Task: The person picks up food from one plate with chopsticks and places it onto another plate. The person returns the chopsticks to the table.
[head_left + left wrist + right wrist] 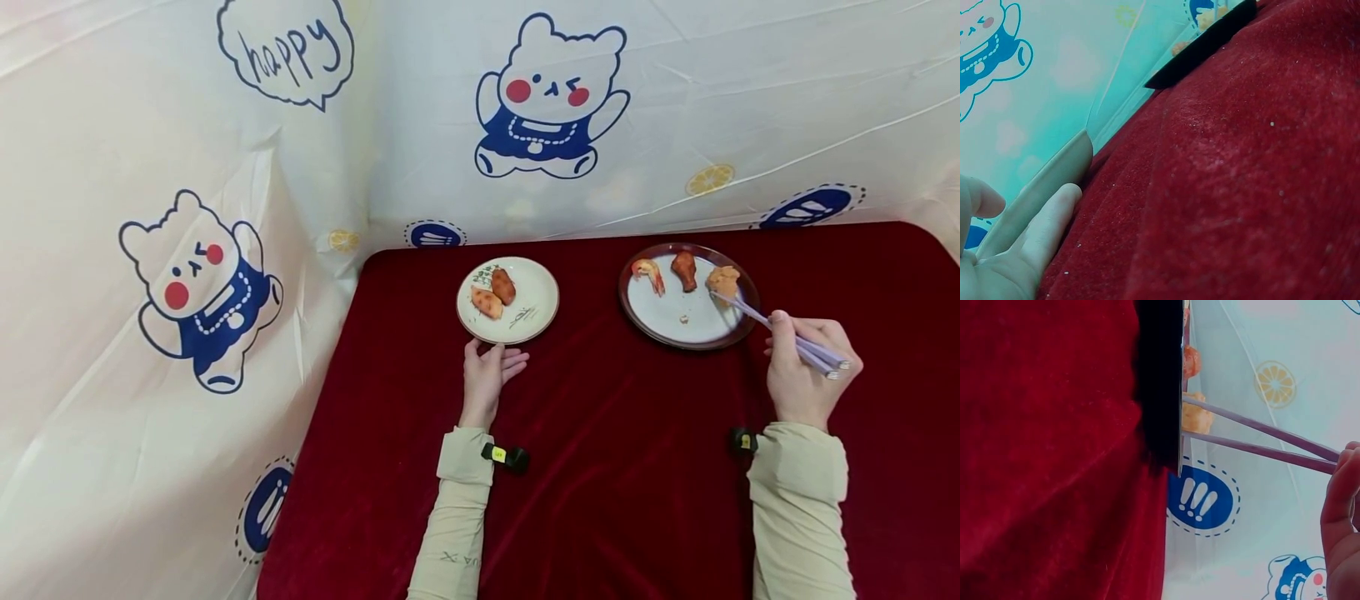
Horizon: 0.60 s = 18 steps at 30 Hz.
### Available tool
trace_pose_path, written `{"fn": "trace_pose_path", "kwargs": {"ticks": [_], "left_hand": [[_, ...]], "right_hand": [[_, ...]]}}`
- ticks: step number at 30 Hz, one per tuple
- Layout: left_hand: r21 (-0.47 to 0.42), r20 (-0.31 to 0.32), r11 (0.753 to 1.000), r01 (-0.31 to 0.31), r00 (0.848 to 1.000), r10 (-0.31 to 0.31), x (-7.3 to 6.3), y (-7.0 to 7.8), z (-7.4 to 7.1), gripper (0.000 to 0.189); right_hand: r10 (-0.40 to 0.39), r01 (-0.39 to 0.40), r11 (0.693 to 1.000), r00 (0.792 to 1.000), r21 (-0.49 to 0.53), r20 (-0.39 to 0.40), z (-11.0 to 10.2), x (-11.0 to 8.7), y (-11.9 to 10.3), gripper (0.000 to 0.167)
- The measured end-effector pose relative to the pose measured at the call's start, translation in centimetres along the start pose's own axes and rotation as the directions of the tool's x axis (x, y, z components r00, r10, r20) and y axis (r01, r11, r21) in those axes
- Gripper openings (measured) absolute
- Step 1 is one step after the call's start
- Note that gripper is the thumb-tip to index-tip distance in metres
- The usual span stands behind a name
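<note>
My right hand grips a pair of lilac chopsticks. Their tips straddle a golden fried food piece on the right side of a dark-rimmed plate. Beside that piece lie a small drumstick and a shrimp. On the left, my left hand holds the near rim of a cream plate, one finger along its underside in the left wrist view. Two browned food pieces sit on this cream plate.
Dark red velvet cloth covers the table. White patterned sheets hang behind and to the left, close to the table's edges. A small crumb lies on the dark-rimmed plate. Black bands circle both sleeved wrists.
</note>
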<state>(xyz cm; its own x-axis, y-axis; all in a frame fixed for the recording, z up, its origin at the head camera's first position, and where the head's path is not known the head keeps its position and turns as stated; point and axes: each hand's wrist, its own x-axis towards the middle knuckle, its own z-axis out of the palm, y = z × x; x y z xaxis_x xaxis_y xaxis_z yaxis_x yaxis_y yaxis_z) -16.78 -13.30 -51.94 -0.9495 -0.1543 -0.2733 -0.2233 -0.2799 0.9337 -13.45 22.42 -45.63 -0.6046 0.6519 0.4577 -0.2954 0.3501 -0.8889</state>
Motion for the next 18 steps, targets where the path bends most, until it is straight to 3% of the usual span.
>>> {"fn": "trace_pose_path", "kwargs": {"ticks": [3, 10, 18], "left_hand": [[0.001, 0.003, 1.0, -0.001, 1.0, 0.001, -0.06, 0.0, 0.0, 0.06], [0.01, 0.006, 1.0, -0.001, 1.0, 0.001, -0.15, 0.05, 0.01, 0.06], [0.003, 0.002, 1.0, -0.001, 1.0, 0.001, -0.22, 0.15, 0.01, 0.06]], "right_hand": [[-0.037, 0.037, 0.999, 0.999, -0.01, 0.014, 0.0, -0.06, 0.21, 0.033], [-0.012, 0.012, 1.0, 1.0, -0.006, 0.007, 0.16, -0.18, 0.46, 0.032], [-0.037, 0.037, 0.999, 0.999, -0.017, 0.009, 0.21, -0.21, 0.6, 0.033]]}}
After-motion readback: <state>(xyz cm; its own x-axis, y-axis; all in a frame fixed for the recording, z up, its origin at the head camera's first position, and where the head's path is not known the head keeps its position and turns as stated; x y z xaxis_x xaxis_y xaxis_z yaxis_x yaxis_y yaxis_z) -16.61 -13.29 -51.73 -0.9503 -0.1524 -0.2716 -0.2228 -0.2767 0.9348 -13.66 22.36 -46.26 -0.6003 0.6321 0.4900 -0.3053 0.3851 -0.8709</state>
